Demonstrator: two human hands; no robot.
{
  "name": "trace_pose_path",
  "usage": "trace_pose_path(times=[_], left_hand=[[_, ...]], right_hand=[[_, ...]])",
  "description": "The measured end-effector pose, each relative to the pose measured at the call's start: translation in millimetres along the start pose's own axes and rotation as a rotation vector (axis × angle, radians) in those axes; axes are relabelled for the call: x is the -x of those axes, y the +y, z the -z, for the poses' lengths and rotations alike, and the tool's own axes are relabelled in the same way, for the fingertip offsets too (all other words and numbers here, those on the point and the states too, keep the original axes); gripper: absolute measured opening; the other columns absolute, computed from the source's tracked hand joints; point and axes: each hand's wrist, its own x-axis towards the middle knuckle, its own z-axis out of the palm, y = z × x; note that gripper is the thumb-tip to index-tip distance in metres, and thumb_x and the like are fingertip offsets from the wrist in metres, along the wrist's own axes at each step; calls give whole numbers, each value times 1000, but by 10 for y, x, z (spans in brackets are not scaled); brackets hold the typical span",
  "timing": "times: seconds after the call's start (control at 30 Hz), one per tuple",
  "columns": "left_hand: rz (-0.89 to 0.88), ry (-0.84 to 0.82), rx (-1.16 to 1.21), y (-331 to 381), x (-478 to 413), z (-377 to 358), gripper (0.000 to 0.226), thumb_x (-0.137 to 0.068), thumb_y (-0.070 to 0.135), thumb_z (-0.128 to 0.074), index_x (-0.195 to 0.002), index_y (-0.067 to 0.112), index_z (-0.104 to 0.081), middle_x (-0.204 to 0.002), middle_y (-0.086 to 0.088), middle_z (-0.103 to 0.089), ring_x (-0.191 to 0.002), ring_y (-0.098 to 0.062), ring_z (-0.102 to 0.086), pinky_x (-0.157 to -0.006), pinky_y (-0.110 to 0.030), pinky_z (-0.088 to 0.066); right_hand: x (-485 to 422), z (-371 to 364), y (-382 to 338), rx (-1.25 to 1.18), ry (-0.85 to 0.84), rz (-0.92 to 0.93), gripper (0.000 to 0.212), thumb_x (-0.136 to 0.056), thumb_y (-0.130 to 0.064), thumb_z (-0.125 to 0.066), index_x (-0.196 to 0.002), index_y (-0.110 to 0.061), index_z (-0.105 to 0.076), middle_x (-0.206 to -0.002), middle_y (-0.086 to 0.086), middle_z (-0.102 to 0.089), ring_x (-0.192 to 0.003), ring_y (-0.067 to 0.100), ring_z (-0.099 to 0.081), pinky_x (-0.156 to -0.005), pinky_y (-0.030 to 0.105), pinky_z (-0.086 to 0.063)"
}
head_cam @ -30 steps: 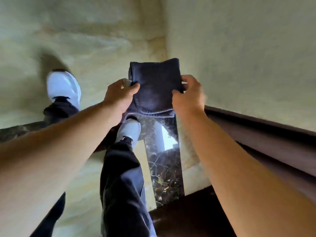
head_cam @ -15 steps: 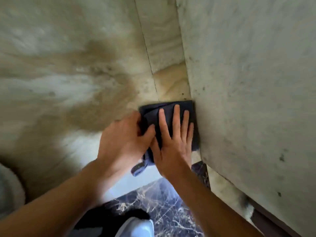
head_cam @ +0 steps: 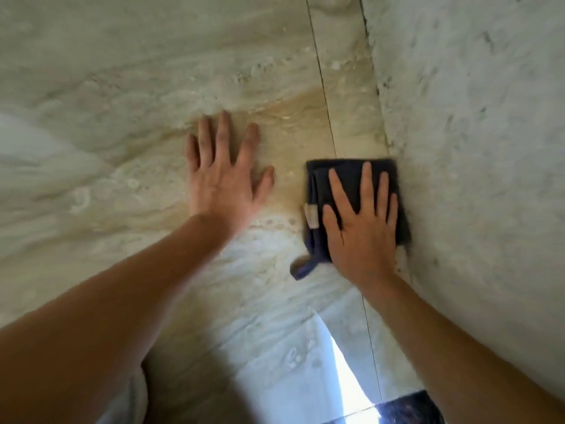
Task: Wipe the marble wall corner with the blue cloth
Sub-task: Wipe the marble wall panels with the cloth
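- Nearest, at the bottom edge, a dark veined floor strip (head_cam: pixel 406 407) shows at the right, with a bright patch of light (head_cam: pixel 342 371) just left of it on the pale stone.
- Two bare forearms reach up from the bottom corners toward the wall, the left one from the bottom left, the right one from the bottom right.
- The right hand (head_cam: pixel 362 223) lies flat, fingers spread and straight, palm pressed on the blue cloth (head_cam: pixel 345 175); it is not clenched and grips nothing, it only pins the cloth to the stone.
- The blue cloth is folded into a rough square, dark in colour, flat against the marble wall (head_cam: pixel 122 96). Its right edge touches the corner (head_cam: pixel 394 154) where the rougher side wall (head_cam: pixel 483 117) meets the marble.
- A small pale tag (head_cam: pixel 311 216) sits on the cloth's left edge, just beside the right thumb, and a loose loop (head_cam: pixel 302 267) of cloth hangs below the lower left corner.
- The left hand (head_cam: pixel 221 179) is open and empty, fingers spread, palm flat on bare marble, left of the cloth and apart from it.
- A thin dark joint line (head_cam: pixel 321 75) runs up the marble from behind the cloth toward the far top edge, left of the corner.
- A tan streak (head_cam: pixel 293 108) crosses the marble beyond the left hand's fingertips.
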Motion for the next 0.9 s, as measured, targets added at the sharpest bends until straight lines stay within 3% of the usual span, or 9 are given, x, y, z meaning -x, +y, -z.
trace_pose_path(times=[0.1, 0.17, 0.27, 0.4, 0.63, 0.9], left_hand=[[36, 4, 6, 36, 7, 9, 72, -91, 60, -34, -153, 24, -31, -165, -21, -21, -151, -45, -13, -121, -59, -12], [37, 34, -16, 42, -5, -29, 72, -90, 60, -35, -151, 23, -33, -163, -22, -24, -150, -46, -16, -120, -60, -14], [8, 104, -23, 8, -36, -81, 69, -90, 58, -39, -149, 22, -36, -161, -22, -28, -148, -48, -21, -119, -61, -16], [40, 94, -39, 49, -21, -74, 67, -89, 56, -41, -148, 25, -36, -161, -21, -28, -148, -47, -20, -118, -62, -16], [50, 9, -62, 74, -14, 10, 73, -89, 63, -37, -153, 27, -33, -164, -18, -22, -151, -46, -12, -116, -71, -5], [45, 84, -22, 14, -64, -88, 74, -84, 61, -45, -151, 30, -34, -162, -15, -25, -150, -42, -16, -118, -67, -6]], right_hand=[[1212, 93, 25, 18, -156, -65, 59, -99, -54, -20, -156, -40, -12, -167, 13, -7, -150, 44, -13, -114, 63, -23], [1240, 57, -5, 1, -179, -77, 62, -97, -54, -22, -156, -39, -12, -167, 16, -9, -148, 47, -15, -113, 65, -24], [-8, 22, -243, -45, -54, -8, 64, -96, -60, -23, -156, -40, -16, -165, 20, -15, -148, 48, -14, -117, 64, -16], [-1311, 31, -324, -48, -34, 0, 71, -90, -73, -16, -155, -44, -12, -167, 14, -6, -152, 42, -3, -120, 60, -6], [619, 97, 91, -16, -106, 23, 67, -94, -66, -30, -155, -42, -18, -166, 18, -14, -150, 46, -12, -114, 65, -20], [-2017, 124, -363, -34, -95, 25, 68, -91, -69, -14, -155, -45, -7, -168, 14, -2, -152, 42, 1, -120, 61, -5]])
